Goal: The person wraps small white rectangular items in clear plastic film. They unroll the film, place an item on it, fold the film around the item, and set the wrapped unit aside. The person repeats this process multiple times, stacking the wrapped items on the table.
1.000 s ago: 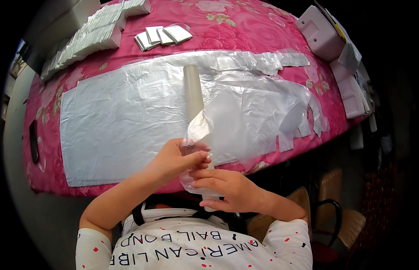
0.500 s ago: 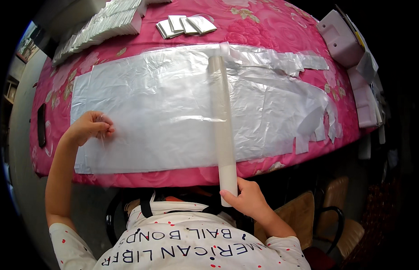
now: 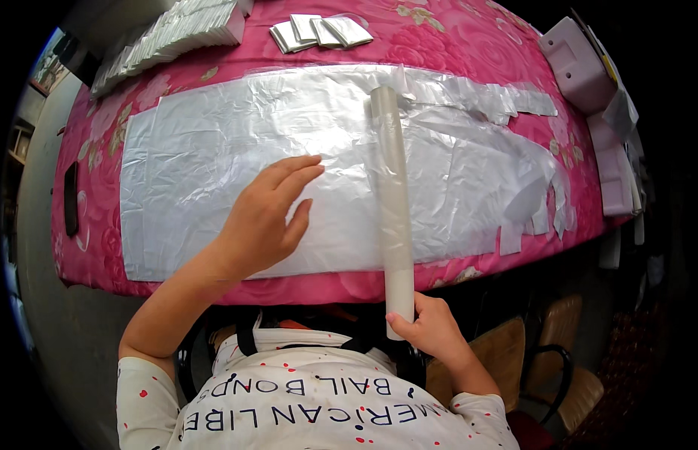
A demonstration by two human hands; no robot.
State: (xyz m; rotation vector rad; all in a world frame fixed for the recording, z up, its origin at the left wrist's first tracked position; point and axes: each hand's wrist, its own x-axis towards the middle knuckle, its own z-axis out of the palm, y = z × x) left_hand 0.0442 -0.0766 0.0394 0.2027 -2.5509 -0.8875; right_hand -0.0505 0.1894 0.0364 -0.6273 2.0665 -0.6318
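A roll of clear plastic film (image 3: pixel 392 172) lies front to back across a wide silvery plastic sheet (image 3: pixel 191 157) on the table. My right hand (image 3: pixel 428 322) is closed round the bare whitish core at the roll's near end, which sticks out past the table edge. My left hand (image 3: pixel 270 214) is over the middle of the sheet, left of the roll. Its fingers are stretched out and the thumb stands apart, with nothing seen in them. Whether it touches the sheet I cannot tell.
A pink flowered cloth (image 3: pixel 431 52) covers the table. Small folded silvery packets (image 3: pixel 319 31) lie at the back, beside a long row of stacked packets (image 3: pixel 172 41). A dark phone (image 3: pixel 70 199) rests at the left edge. Pale foam boxes (image 3: pixel 578 67) stand at the right; a chair (image 3: pixel 563 367) is below them.
My left hand has let go of the clear film it pinched near the sheet's left end and moved right to the middle. The roll and my right hand shifted slightly right in view.
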